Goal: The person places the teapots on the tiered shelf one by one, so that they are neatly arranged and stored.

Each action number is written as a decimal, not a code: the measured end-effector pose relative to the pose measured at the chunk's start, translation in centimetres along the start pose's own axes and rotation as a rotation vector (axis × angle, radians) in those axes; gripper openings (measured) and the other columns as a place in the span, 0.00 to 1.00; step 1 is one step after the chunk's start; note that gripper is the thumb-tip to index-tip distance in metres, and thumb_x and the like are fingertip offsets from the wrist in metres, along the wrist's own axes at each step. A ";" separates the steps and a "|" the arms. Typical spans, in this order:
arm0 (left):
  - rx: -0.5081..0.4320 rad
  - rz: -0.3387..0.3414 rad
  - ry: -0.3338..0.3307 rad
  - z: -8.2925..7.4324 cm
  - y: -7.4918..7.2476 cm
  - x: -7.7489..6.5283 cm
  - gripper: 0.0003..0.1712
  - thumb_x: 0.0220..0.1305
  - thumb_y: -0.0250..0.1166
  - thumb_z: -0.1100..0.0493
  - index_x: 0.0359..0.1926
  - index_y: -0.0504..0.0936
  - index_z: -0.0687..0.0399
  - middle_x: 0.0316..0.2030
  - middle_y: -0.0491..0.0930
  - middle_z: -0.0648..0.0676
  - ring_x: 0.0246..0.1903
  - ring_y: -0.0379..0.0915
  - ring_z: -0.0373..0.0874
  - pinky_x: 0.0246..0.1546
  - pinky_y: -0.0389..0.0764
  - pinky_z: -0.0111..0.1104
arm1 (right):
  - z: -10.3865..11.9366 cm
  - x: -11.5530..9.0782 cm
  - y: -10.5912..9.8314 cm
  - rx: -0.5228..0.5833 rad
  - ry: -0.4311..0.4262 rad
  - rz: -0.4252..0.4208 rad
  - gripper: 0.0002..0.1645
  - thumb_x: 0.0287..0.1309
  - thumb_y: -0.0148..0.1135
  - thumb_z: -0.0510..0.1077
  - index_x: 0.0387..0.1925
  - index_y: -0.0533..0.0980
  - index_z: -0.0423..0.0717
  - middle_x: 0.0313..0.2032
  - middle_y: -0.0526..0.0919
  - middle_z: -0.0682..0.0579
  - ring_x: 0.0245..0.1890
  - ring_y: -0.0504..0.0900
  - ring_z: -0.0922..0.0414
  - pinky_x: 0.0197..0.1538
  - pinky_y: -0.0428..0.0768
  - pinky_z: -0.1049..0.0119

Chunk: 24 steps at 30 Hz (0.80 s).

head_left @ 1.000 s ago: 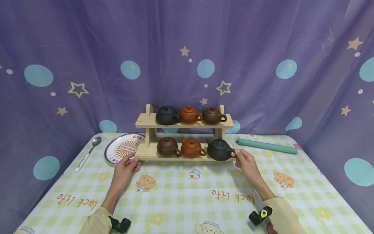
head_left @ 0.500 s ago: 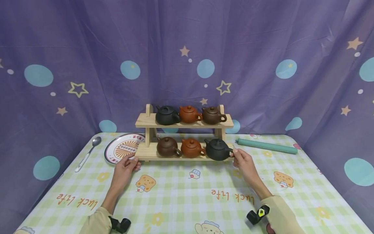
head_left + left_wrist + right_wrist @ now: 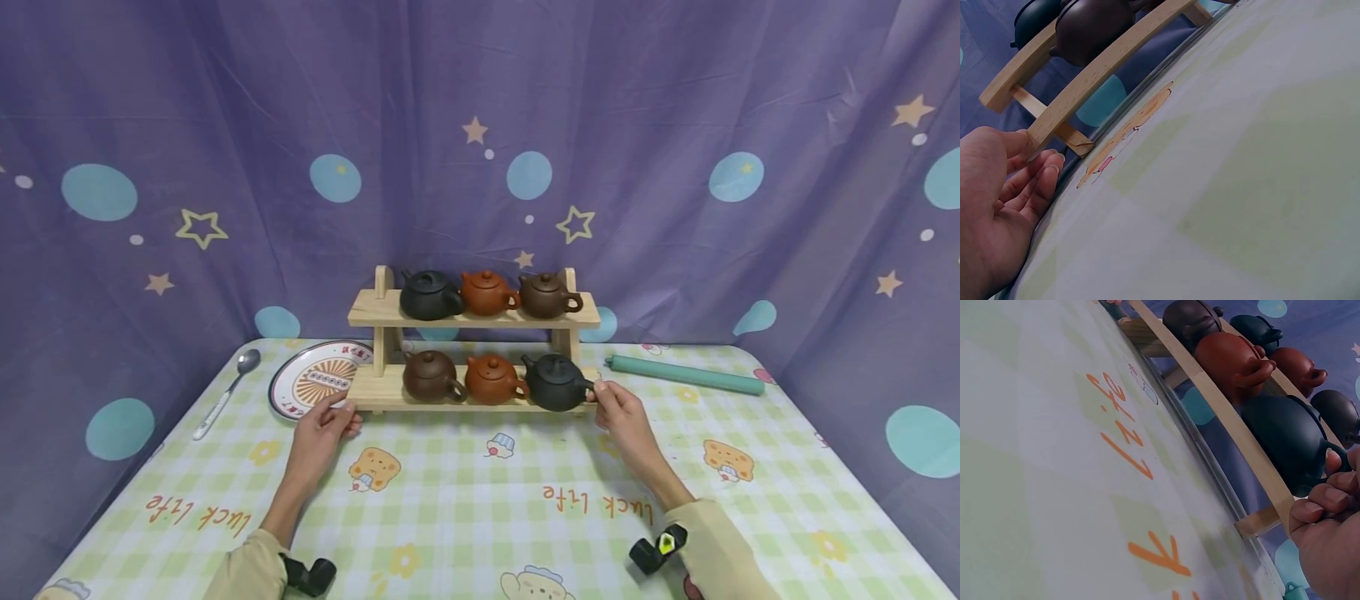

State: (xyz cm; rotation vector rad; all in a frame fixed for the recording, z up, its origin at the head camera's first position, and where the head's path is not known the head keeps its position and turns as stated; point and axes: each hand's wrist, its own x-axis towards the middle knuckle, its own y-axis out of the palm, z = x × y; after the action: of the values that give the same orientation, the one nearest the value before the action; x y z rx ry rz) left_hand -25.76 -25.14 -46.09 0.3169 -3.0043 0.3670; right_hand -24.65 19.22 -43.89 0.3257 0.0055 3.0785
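A two-tier wooden display shelf bears small teapots on both boards. At the right end of its lower board is a black teapot, spout to the left. My right hand pinches this teapot's handle between thumb and fingers; in the right wrist view the teapot sits right at the board. My left hand grips the lower board's left end, thumb and fingertips about the wood. Left of the black teapot stand an orange-brown teapot and a dark brown teapot.
The upper board carries a black teapot, an orange-brown teapot and a brown teapot. A patterned plate and a spoon lie at the left. A green rod lies at the right, before a purple curtain.
My right hand has slid the black teapot a little to the left along the lower board, closer to the orange-brown one. My left hand stays at the board's end.
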 end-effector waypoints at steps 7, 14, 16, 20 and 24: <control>-0.006 0.008 -0.005 -0.1 0.1 0.1 0.26 0.80 0.58 0.57 0.71 0.69 0.67 0.42 0.84 0.63 0.33 0.81 0.34 0.41 0.86 0.24 | 0.0 0.0 0.1 -0.013 0.003 -0.010 0.26 0.83 0.46 0.46 0.41 0.71 0.21 0.20 0.62 0.54 0.19 0.59 0.63 0.25 0.60 0.69; 0.009 0.008 -0.004 -0.1 0.0 0.1 0.27 0.80 0.58 0.56 0.71 0.69 0.66 0.42 0.84 0.63 0.33 0.81 0.34 0.40 0.86 0.24 | 0.1 0.1 0.2 -0.024 0.018 -0.013 0.26 0.83 0.47 0.46 0.42 0.72 0.21 0.20 0.63 0.54 0.19 0.59 0.63 0.25 0.61 0.72; 0.009 0.005 -0.002 0.0 0.0 0.1 0.26 0.80 0.58 0.56 0.71 0.70 0.66 0.41 0.85 0.62 0.32 0.81 0.34 0.40 0.86 0.24 | 0.2 0.2 0.1 -0.038 0.026 -0.009 0.26 0.83 0.47 0.46 0.42 0.72 0.22 0.20 0.63 0.54 0.19 0.59 0.62 0.24 0.60 0.72; 0.011 0.000 0.002 0.0 0.0 0.1 0.26 0.80 0.58 0.57 0.70 0.70 0.67 0.41 0.85 0.62 0.32 0.81 0.34 0.39 0.86 0.24 | 0.5 0.2 0.1 -0.056 0.036 0.001 0.25 0.83 0.48 0.46 0.41 0.73 0.24 0.19 0.63 0.53 0.18 0.58 0.62 0.23 0.60 0.72; 0.016 0.003 -0.004 -0.1 -0.1 0.0 0.26 0.80 0.58 0.56 0.71 0.70 0.66 0.42 0.85 0.63 0.32 0.81 0.34 0.39 0.85 0.24 | 0.8 0.2 0.1 -0.059 0.040 0.011 0.24 0.82 0.49 0.46 0.41 0.74 0.24 0.19 0.64 0.52 0.18 0.59 0.62 0.23 0.60 0.72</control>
State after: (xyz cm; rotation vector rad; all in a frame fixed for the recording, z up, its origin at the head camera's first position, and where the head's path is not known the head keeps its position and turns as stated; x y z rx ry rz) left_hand -25.76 -25.19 -46.00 0.3152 -3.0071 0.3914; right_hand -24.70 19.17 -43.03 0.2624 -0.0851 3.0879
